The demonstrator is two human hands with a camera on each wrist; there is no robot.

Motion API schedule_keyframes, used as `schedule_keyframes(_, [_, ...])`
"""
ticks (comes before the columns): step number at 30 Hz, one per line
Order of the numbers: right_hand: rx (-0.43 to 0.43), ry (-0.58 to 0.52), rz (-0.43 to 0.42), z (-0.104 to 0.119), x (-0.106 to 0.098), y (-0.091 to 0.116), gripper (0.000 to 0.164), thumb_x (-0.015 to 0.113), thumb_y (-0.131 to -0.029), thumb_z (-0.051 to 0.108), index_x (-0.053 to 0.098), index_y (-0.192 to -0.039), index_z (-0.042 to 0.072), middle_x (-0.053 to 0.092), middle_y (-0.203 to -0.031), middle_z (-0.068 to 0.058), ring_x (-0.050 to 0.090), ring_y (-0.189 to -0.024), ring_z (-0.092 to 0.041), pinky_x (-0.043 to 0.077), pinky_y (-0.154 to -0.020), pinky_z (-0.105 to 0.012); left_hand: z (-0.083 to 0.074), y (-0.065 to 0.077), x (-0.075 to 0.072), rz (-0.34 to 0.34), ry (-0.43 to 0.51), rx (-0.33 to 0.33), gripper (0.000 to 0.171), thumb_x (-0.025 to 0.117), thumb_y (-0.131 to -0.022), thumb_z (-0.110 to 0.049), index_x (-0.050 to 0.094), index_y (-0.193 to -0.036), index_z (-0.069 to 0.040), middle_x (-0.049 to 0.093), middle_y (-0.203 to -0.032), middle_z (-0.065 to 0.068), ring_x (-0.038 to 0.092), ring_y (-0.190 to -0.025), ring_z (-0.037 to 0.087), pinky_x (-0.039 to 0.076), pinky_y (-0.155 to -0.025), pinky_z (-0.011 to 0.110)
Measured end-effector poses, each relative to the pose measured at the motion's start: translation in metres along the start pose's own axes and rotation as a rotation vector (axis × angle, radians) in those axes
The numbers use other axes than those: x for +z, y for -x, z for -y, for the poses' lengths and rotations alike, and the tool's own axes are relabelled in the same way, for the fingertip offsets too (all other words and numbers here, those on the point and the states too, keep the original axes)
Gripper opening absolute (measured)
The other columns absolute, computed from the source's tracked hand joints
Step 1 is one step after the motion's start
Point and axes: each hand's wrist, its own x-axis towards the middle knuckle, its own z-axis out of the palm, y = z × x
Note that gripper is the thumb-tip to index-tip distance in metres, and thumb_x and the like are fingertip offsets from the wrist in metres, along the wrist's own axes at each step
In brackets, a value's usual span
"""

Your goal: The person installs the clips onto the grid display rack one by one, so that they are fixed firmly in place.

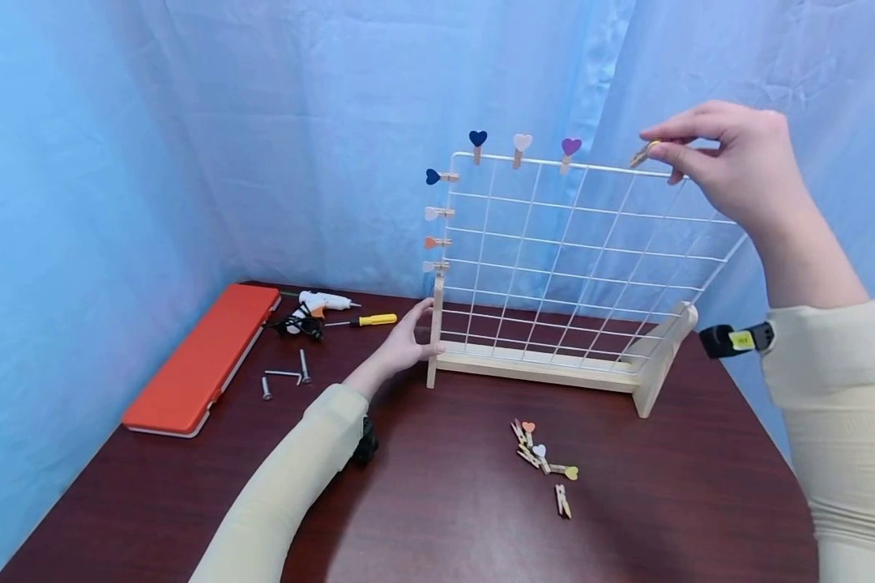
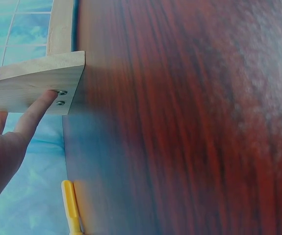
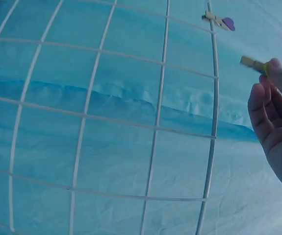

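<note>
A white wire grid (image 1: 605, 168) stands in a wooden stand (image 1: 539, 371). My left hand (image 1: 403, 346) holds the stand's left side piece, with one fingertip on its outer face beside two screws (image 2: 62, 92) in the left wrist view. Up at the grid's top right, my right hand (image 1: 736, 162) pinches a small wooden clothespin (image 3: 251, 63) with a yellow end between thumb and fingers. Navy (image 1: 477, 139), white (image 1: 522, 142) and purple (image 1: 571, 146) heart clothespins sit along the top wire. Several more, including an orange heart clothespin (image 1: 430, 243), line the left wire.
Loose clothespins (image 1: 562, 502) lie on the dark table (image 1: 437, 502) before the stand. To the left are an orange-red case (image 1: 204, 360), a white glue gun (image 1: 324, 300), a yellow-handled screwdriver (image 1: 377, 320), bolts (image 1: 305, 368) and a hex key (image 1: 283, 373). Pale curtains (image 1: 299, 146) hang behind.
</note>
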Motion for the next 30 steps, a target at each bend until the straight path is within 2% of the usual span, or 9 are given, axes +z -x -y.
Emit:
schedule_keyframes(5, [0.071, 0.063, 0.051, -0.003, 0.000, -0.016, 0.026, 0.066, -0.079, 0.026, 0.069, -0.102, 0.014, 0.051, -0.076, 0.033, 0.052, -0.063, 0.012, 0.038, -0.058, -0.005, 0.001, 0.001, 0.000, -0.001, -0.002, -0.010, 0.084, 0.073, -0.073, -0.023, 0.023, -0.139, -0.030, 0.034, -0.138, 0.003, 0.044, -0.118, 0.026, 0.047, -0.086, 0.039])
schedule_keyframes(8, [0.057, 0.104, 0.059, -0.003, 0.003, -0.020, 0.025, 0.066, -0.079, 0.028, 0.071, -0.097, 0.012, 0.046, -0.072, 0.037, 0.050, -0.059, 0.011, 0.036, -0.052, -0.009, 0.001, 0.000, 0.000, 0.002, 0.009, -0.007, 0.084, 0.073, -0.073, -0.022, 0.022, -0.140, -0.030, 0.034, -0.138, 0.003, 0.045, -0.117, 0.026, 0.048, -0.083, 0.038])
schedule_keyframes(12, [0.041, 0.127, 0.065, -0.003, 0.006, -0.023, 0.024, 0.065, -0.080, 0.029, 0.072, -0.094, 0.011, 0.045, -0.070, 0.037, 0.049, -0.057, 0.008, 0.035, -0.050, -0.010, 0.001, 0.000, 0.000, -0.001, 0.006, -0.007, 0.084, 0.073, -0.073, -0.020, 0.022, -0.140, -0.029, 0.034, -0.138, 0.003, 0.045, -0.117, 0.026, 0.048, -0.084, 0.038])
schedule_keyframes(15, [0.043, 0.127, 0.089, -0.005, 0.010, -0.023, 0.025, 0.064, -0.080, 0.030, 0.071, -0.095, 0.011, 0.052, -0.072, 0.029, 0.050, -0.058, 0.009, 0.037, -0.052, -0.008, 0.000, 0.000, 0.000, -0.009, -0.009, -0.013, 0.085, 0.074, -0.073, -0.021, 0.022, -0.140, -0.029, 0.034, -0.138, 0.002, 0.043, -0.119, 0.025, 0.044, -0.089, 0.040])
schedule_keyframes(19, [0.034, 0.131, 0.107, -0.008, 0.015, -0.022, 0.024, 0.063, -0.081, 0.029, 0.071, -0.097, 0.012, 0.065, -0.080, 0.005, 0.050, -0.062, 0.015, 0.039, -0.059, -0.003, 0.001, 0.000, 0.000, -0.009, -0.014, -0.021, 0.086, 0.074, -0.073, -0.022, 0.021, -0.140, -0.030, 0.033, -0.139, 0.002, 0.041, -0.121, 0.024, 0.041, -0.092, 0.042])
schedule_keyframes(21, [0.036, 0.126, 0.113, -0.010, 0.016, -0.021, 0.025, 0.063, -0.081, 0.029, 0.070, -0.098, 0.013, 0.066, -0.085, -0.002, 0.050, -0.064, 0.016, 0.039, -0.062, -0.002, 0.002, -0.001, 0.001, -0.005, -0.005, -0.023, 0.086, 0.074, -0.072, -0.022, 0.021, -0.140, -0.030, 0.033, -0.139, 0.001, 0.041, -0.121, 0.025, 0.042, -0.091, 0.042])
schedule_keyframes(26, [0.096, 0.104, 0.139, -0.009, 0.013, -0.020, 0.033, 0.063, -0.080, 0.033, 0.066, -0.109, 0.017, 0.059, -0.082, 0.016, 0.051, -0.066, 0.013, 0.038, -0.064, -0.002, 0.002, -0.002, 0.000, -0.008, 0.005, -0.020, 0.086, 0.074, -0.072, -0.023, 0.022, -0.140, -0.031, 0.033, -0.139, 0.001, 0.041, -0.121, 0.025, 0.046, -0.086, 0.039])
schedule_keyframes(28, [0.116, 0.093, 0.113, -0.007, 0.012, -0.018, 0.037, 0.063, -0.080, 0.035, 0.063, -0.113, 0.019, 0.054, -0.081, 0.020, 0.051, -0.067, 0.011, 0.037, -0.064, -0.002, 0.002, -0.002, 0.000, -0.010, 0.009, -0.016, 0.086, 0.074, -0.072, -0.022, 0.022, -0.140, -0.031, 0.033, -0.139, 0.002, 0.041, -0.121, 0.025, 0.047, -0.084, 0.039])
schedule_keyframes(30, [0.099, 0.057, 0.051, -0.004, 0.015, -0.012, 0.037, 0.066, -0.078, 0.033, 0.063, -0.113, 0.019, 0.055, -0.081, 0.017, 0.051, -0.067, 0.009, 0.038, -0.064, -0.002, 0.002, -0.002, 0.001, -0.009, 0.013, -0.012, 0.085, 0.074, -0.073, -0.022, 0.022, -0.140, -0.030, 0.033, -0.139, 0.002, 0.040, -0.122, 0.025, 0.046, -0.086, 0.041])
